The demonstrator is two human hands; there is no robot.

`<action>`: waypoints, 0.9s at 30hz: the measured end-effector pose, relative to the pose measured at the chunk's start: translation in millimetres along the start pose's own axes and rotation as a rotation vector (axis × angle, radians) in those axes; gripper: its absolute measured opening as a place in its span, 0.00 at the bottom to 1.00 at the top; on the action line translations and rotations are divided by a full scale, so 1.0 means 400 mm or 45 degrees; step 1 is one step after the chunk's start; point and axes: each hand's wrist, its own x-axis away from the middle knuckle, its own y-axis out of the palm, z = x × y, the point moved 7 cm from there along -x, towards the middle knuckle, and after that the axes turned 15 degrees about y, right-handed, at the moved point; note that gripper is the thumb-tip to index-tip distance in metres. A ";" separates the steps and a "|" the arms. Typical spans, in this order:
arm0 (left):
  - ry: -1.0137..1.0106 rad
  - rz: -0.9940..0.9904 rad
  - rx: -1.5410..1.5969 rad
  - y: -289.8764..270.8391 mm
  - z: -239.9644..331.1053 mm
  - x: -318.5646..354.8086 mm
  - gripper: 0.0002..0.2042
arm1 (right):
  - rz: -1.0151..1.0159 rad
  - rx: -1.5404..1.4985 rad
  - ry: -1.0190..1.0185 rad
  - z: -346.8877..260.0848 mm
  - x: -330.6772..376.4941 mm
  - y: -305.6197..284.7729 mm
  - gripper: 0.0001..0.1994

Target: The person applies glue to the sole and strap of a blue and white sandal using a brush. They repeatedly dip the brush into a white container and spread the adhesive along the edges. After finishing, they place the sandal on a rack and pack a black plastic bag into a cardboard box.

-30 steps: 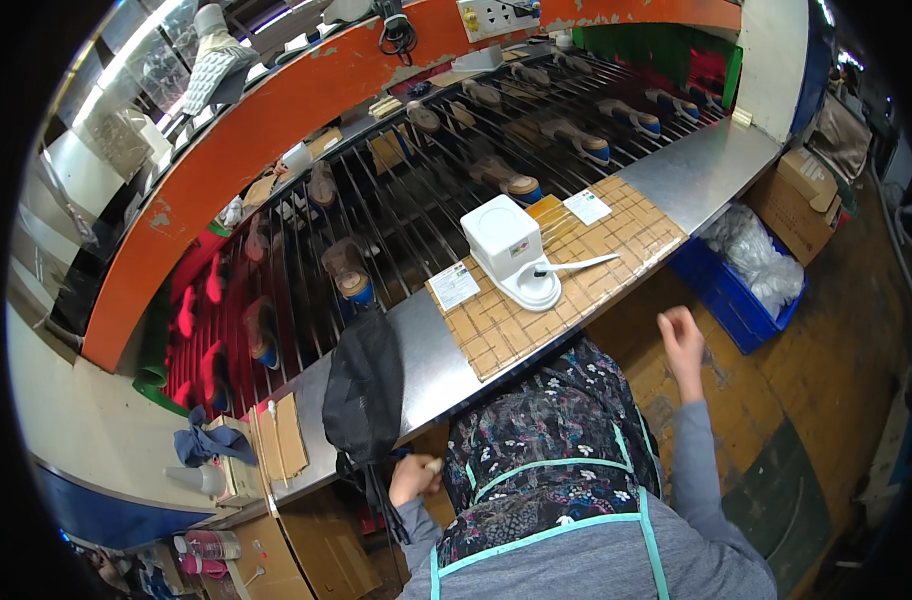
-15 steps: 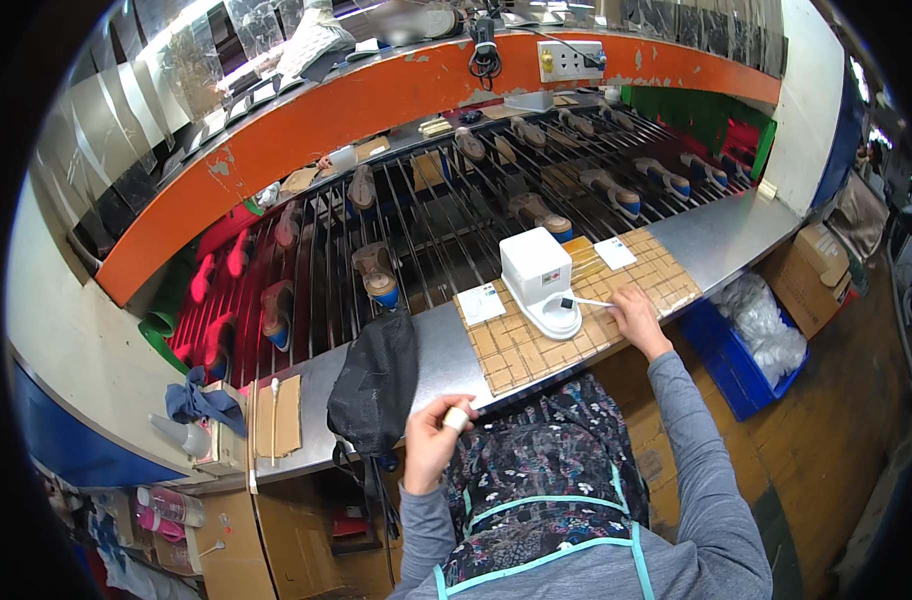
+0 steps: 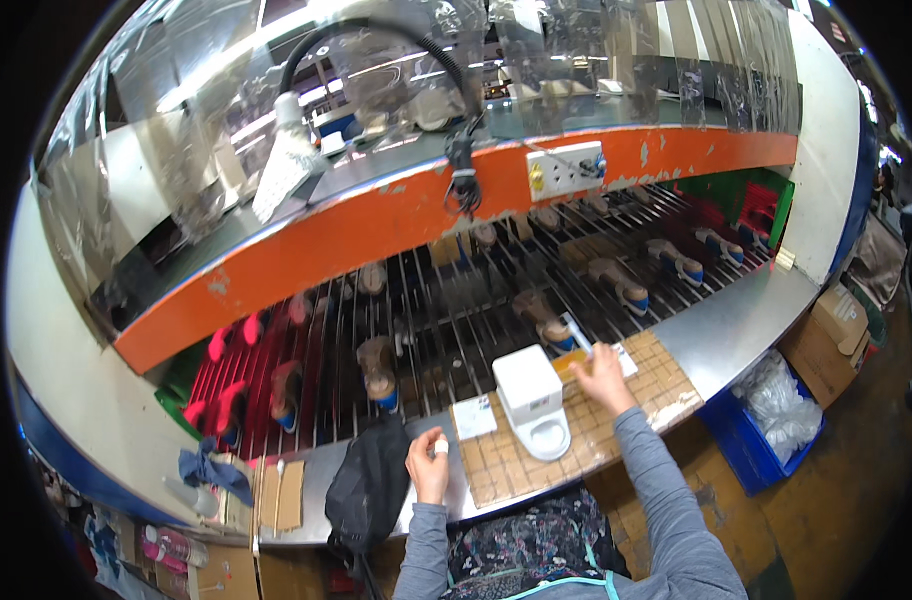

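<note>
My right hand (image 3: 605,381) is closed on a slim white stick-like tool (image 3: 576,331), over the far side of the tan grid-patterned board (image 3: 616,430). The stick's tip points away, toward a shoe (image 3: 542,318) on the bars. On the board stands a white dispenser (image 3: 528,385) with a round cup at its front. My left hand (image 3: 428,468) is raised at the bench edge, left of the board. Its fingers are curled, one wears a pale wrap, and no object shows in them. A black bag (image 3: 368,485) lies beside it.
Behind the bench (image 3: 731,330), several shoes sit on a bar conveyor under an orange beam (image 3: 396,205). Red light fills its left end. A white card (image 3: 474,417) lies on the board. At right stand a blue crate (image 3: 736,435) of plastic wrap and a cardboard box (image 3: 826,335).
My right hand has moved away from the dispenser's cup, farther over the board, with the white tool lifted out. My left hand has come up beside the board. The view has tilted up.
</note>
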 end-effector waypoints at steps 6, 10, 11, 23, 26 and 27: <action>0.186 -0.174 -0.325 0.154 -0.039 -0.071 0.22 | -0.368 0.052 0.148 0.002 -0.055 0.102 0.31; 0.125 -0.456 -0.550 0.232 -0.069 -0.068 0.25 | -0.361 -0.031 0.242 0.022 -0.029 0.080 0.27; 0.126 -0.569 -0.692 0.247 -0.077 -0.065 0.25 | -0.345 -0.060 0.278 0.036 -0.023 0.071 0.26; 0.396 -0.469 -0.694 0.268 -0.049 -0.106 0.18 | 0.045 0.065 0.455 0.164 0.063 -0.063 0.25; 0.386 -0.456 -0.659 0.274 -0.053 -0.104 0.17 | -0.021 0.041 0.561 0.196 0.069 -0.055 0.25; 0.374 -0.458 -0.659 0.274 -0.056 -0.104 0.17 | -0.016 0.058 0.626 0.212 0.072 -0.054 0.24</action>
